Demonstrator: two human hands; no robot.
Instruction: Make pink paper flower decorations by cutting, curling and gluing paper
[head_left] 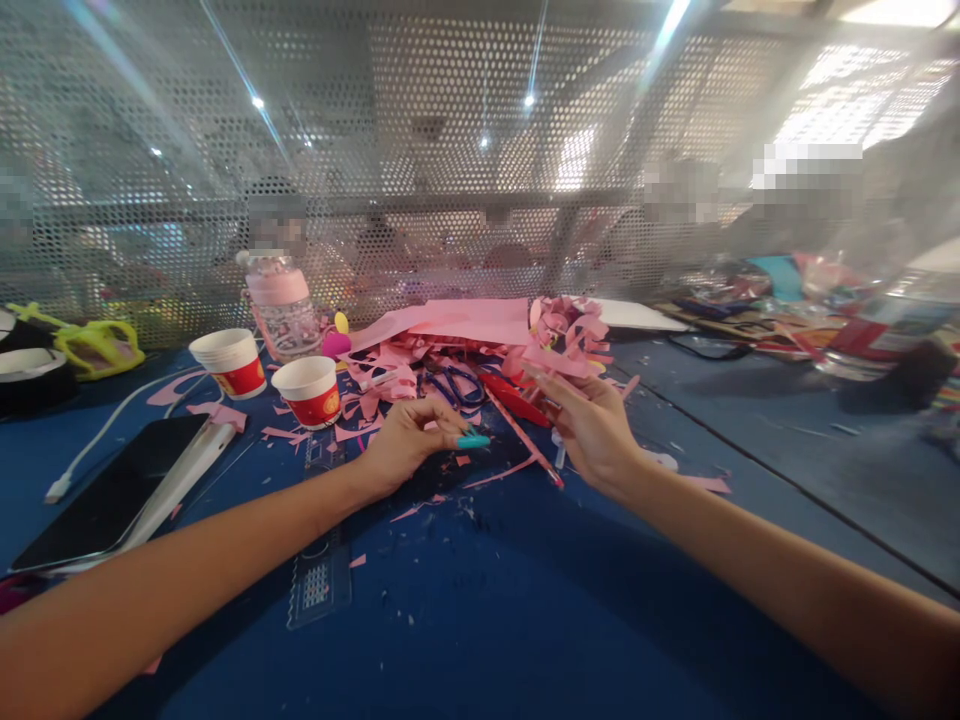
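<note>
Over the middle of the blue table, my left hand (pixel 412 440) is closed, pinching a small turquoise tool (pixel 472 440) whose kind I cannot make out. My right hand (pixel 600 430) is at the right side of a heap of pink paper scraps (pixel 390 370), its thumb and fingers closed on a pink paper strip (pixel 555 362). Between the hands lie a long red object (pixel 517 402) and a thin pink pencil (pixel 536 455). Dark blue scissors handles (pixel 457 386) poke out of the heap. A clear ruler (pixel 321 585) lies partly under my left forearm.
Two red-and-white paper cups (pixel 307 392) stand left of the heap, a pink bottle (pixel 283 310) behind them. A phone (pixel 112 495) and white cable (pixel 97 435) lie at the left. A clear plastic container (pixel 877 325) stands at the right. Perforated metal sheeting (pixel 450 130) rises behind.
</note>
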